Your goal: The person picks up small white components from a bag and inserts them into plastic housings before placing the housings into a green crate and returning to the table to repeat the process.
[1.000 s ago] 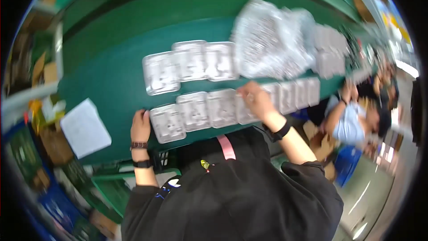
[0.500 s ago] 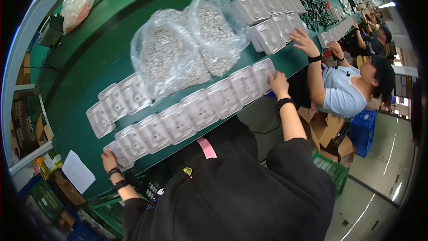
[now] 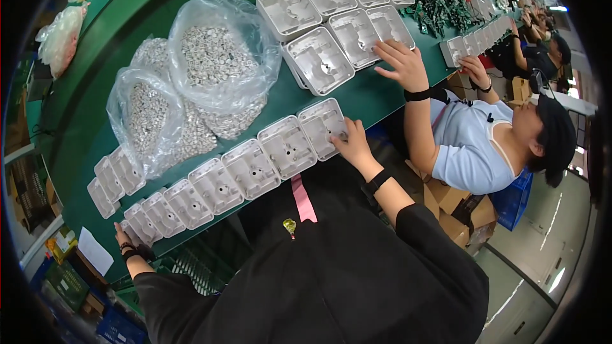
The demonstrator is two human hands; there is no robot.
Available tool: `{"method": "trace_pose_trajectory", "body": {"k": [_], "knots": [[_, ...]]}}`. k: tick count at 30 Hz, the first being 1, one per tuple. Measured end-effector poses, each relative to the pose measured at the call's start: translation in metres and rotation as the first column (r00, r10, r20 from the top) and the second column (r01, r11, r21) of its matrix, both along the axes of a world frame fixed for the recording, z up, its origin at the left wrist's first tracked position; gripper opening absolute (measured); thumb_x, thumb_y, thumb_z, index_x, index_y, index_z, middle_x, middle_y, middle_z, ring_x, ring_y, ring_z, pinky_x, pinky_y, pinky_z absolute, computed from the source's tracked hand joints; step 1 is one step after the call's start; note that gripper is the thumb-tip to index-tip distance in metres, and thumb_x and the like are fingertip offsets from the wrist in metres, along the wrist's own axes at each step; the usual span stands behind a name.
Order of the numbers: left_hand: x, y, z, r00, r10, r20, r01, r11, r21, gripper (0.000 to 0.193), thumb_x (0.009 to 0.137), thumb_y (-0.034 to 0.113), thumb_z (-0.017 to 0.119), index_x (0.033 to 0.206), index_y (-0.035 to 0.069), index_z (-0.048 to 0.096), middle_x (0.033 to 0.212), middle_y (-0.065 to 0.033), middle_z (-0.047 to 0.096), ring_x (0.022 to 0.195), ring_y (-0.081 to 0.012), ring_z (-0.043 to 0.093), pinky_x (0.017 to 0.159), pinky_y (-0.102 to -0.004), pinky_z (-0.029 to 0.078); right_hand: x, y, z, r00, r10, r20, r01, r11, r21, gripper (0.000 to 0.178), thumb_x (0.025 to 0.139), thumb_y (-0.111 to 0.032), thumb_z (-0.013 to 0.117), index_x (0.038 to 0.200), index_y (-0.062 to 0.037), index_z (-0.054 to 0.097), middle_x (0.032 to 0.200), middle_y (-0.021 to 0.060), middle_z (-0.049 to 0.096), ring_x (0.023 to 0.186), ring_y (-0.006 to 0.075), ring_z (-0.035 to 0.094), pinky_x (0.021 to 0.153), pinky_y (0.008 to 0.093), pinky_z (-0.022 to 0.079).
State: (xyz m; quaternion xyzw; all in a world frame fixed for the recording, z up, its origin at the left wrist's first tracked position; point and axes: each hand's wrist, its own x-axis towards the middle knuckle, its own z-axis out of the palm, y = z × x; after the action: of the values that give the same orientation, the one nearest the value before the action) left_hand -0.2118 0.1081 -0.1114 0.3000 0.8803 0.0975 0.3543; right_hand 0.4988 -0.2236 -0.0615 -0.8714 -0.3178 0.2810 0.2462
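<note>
A row of several light grey plastic housings [image 3: 252,167], shaped like shallow trays with screw posts inside, runs along the near edge of the green table. At its right end, my right hand [image 3: 356,148] grips the rim of the last housing [image 3: 320,126], thumb over the inner side. My left hand [image 3: 122,237] is at the other end, fingers stretched out against the end housing [image 3: 141,232]; part of this hand is hard to see. Beyond the row stand clear plastic bags [image 3: 220,67] full of small whitish parts.
More housings [image 3: 319,60] are stacked at the back right, with a co-worker's hand [image 3: 405,67] beside them. A smaller group of housings [image 3: 109,178] lies at the left. Dark green parts [image 3: 433,3] are heaped farther back. A white sheet [image 3: 95,251] hangs at the left edge.
The view has swung to the right, so the table's contents sit farther left. Both my hands stay at the ends of the row. The co-worker's hand has moved relative to the stacked housings.
</note>
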Motion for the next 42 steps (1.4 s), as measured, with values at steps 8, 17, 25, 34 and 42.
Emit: {"method": "trace_pose_trajectory", "body": {"k": [8,17,25,34,42], "knots": [[0.062,-0.029,-0.005,0.996,-0.017,-0.084,0.028,0.991,0.132,0.092,0.067,0.065,0.053,0.125,-0.003,0.032,0.116,-0.0182,0.045,0.102,-0.0288,0.046,0.087,-0.038,0.036,0.029,-0.005,0.002,0.951,-0.231,0.205,0.224,0.973,0.056,0.048,0.074,-0.017,0.058,0.114,0.0046,0.042,0.102,0.0194,0.046,0.097,0.0348,0.045,0.082,0.0372,0.039],[0.209,-0.083,0.042,0.99,-0.128,-0.056,0.135,0.978,0.159,0.073,0.069,0.06,0.056,0.102,-0.004,0.045,0.081,-0.0086,0.05,0.073,-0.0207,0.044,0.07,-0.0341,0.038,0.101,-0.015,-0.021,0.821,-0.376,0.429,0.406,0.914,0.023,0.042,0.077,-0.02,0.055,0.11,0.0023,0.045,0.102,0.0183,0.048,0.097,0.0348,0.046,0.082,0.0388,0.038],[0.203,-0.094,0.005,0.958,-0.227,-0.173,0.256,0.952,0.168,0.075,0.071,0.059,0.053,0.109,-0.004,0.044,0.094,-0.0157,0.054,0.086,-0.0259,0.051,0.077,-0.0365,0.039,0.153,-0.013,-0.021,0.768,-0.34,0.543,0.431,0.901,-0.045,0.044,0.077,-0.024,0.056,0.111,0.0015,0.044,0.103,0.0176,0.048,0.098,0.0329,0.046,0.081,0.0399,0.039],[0.258,-0.103,0.007,0.805,-0.223,-0.55,0.308,0.949,0.067,0.07,0.077,0.057,0.043,0.118,0.0,0.041,0.116,-0.02,0.047,0.105,-0.0355,0.046,0.09,-0.0437,0.034,0.131,-0.009,-0.003,0.664,-0.171,0.728,0.139,0.985,0.104,0.045,0.072,-0.023,0.061,0.109,-0.0015,0.046,0.107,0.0142,0.046,0.1,0.0319,0.043,0.08,0.0403,0.037],[0.293,-0.11,0.036,0.746,-0.122,-0.654,0.2,0.979,0.044,0.063,0.078,0.054,0.045,0.113,0.001,0.047,0.112,-0.0193,0.05,0.103,-0.0373,0.046,0.088,-0.0453,0.035,0.162,0.001,-0.004,0.752,-0.094,0.652,0.113,0.994,0.012,0.048,0.071,-0.024,0.063,0.112,-0.0046,0.046,0.11,0.0145,0.043,0.1,0.032,0.041,0.081,0.0397,0.036]]}}
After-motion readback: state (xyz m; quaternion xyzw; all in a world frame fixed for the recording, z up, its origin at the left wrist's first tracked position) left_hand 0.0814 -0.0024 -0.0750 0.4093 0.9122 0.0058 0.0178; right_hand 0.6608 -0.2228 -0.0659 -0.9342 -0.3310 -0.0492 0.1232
